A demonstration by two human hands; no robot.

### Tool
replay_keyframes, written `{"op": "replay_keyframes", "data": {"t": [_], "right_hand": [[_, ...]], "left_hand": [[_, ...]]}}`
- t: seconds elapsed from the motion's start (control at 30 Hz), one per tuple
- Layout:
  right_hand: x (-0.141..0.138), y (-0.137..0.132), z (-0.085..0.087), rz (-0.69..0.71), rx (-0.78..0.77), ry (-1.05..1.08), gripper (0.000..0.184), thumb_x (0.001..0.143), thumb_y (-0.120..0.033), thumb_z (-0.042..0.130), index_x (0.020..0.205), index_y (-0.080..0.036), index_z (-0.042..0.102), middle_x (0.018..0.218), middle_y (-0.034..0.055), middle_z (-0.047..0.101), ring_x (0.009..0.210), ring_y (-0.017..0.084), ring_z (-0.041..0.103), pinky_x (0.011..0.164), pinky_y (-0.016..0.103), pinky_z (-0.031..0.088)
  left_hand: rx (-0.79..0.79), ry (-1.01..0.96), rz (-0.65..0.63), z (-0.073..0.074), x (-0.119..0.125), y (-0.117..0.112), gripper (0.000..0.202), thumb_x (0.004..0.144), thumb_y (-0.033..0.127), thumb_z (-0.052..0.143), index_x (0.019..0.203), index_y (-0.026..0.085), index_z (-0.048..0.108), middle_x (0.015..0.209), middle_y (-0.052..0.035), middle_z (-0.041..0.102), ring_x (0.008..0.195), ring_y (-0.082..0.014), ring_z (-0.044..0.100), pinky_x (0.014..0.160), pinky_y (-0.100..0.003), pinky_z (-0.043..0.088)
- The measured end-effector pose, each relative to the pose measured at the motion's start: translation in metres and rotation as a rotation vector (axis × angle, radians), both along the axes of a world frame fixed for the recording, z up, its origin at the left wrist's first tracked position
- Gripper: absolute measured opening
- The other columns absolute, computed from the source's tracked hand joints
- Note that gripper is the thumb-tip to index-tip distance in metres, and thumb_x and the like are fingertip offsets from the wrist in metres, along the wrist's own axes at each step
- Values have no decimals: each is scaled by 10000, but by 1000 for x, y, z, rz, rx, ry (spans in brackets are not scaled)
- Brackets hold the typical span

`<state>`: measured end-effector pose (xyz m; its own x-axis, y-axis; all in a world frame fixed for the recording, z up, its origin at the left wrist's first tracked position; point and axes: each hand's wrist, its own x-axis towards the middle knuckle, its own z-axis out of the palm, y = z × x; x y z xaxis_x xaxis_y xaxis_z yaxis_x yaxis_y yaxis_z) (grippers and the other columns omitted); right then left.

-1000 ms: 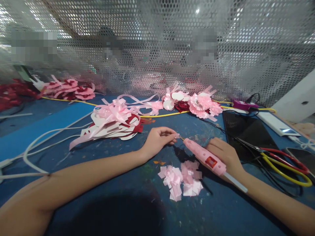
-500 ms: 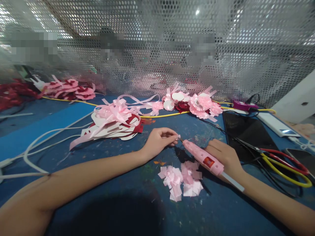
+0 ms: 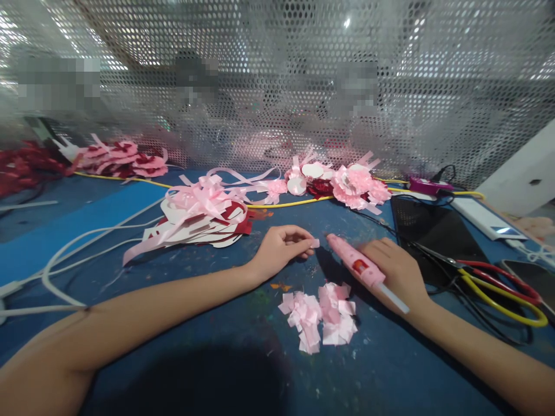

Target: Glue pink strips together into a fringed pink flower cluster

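Between thumb and fingertips, my left hand (image 3: 284, 249) pinches a small pink ribbon piece (image 3: 315, 243) over the middle of the table. My right hand (image 3: 392, 268) is wrapped round a pink hot glue gun (image 3: 355, 260), slightly blurred, with a pale glue stick (image 3: 393, 297) jutting from its back end. The gun's nozzle points at the ribbon piece but stands a little apart from it. Just below the hands lie two small heaps of cut pink ribbon squares, a left heap (image 3: 303, 320) and a right heap (image 3: 338, 315).
Pink ribbons (image 3: 203, 199) lie on white and red cutouts (image 3: 217, 231) at left. Ribbon flowers (image 3: 353, 185) line the back by a perforated metal screen (image 3: 277, 104). Scissors (image 3: 498, 289), a black tablet-like panel (image 3: 437, 231) and a white power bank (image 3: 488, 219) are at right.
My right hand has drawn the glue gun's nozzle back from the ribbon piece, to the right and slightly up. My left hand has stayed in place with its piece.
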<state>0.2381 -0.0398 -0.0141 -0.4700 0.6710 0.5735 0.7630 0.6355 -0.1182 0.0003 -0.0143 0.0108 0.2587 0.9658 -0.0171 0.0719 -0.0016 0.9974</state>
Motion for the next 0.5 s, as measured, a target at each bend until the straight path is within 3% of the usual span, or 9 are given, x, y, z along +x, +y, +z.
{"op": "replay_keyframes", "data": {"t": [0.17,0.3,0.4,0.5], "right_hand": [[1,8,1,-217,-104,243,261,800,-403,593,938,-184,557,862,63,607,744,210,545,630,326,415],[5,5,7,-299,105,659,214,796,-329,611,936,-209,501,796,16,496,642,164,479,596,329,408],[4,-6,15,-197,306,817,132,807,-223,580,839,-240,453,744,-5,421,632,162,439,603,346,384],[-5,-21,20,9,276,738,204,752,-128,617,791,-246,456,682,-20,482,595,152,491,558,327,406]], "left_hand": [[17,-2,-34,2,1,-2,167,685,265,718,746,120,663,617,-18,680,562,-93,638,588,-183,528],[11,-9,-44,3,1,-4,172,667,272,731,729,120,676,621,-27,687,555,-99,636,579,-195,532],[-58,-76,-33,5,4,-8,171,642,253,750,708,118,669,598,-23,686,532,-96,632,555,-189,529],[-170,-148,-71,8,8,-17,142,639,227,749,682,118,669,552,-14,675,488,-84,616,511,-169,515]]}}
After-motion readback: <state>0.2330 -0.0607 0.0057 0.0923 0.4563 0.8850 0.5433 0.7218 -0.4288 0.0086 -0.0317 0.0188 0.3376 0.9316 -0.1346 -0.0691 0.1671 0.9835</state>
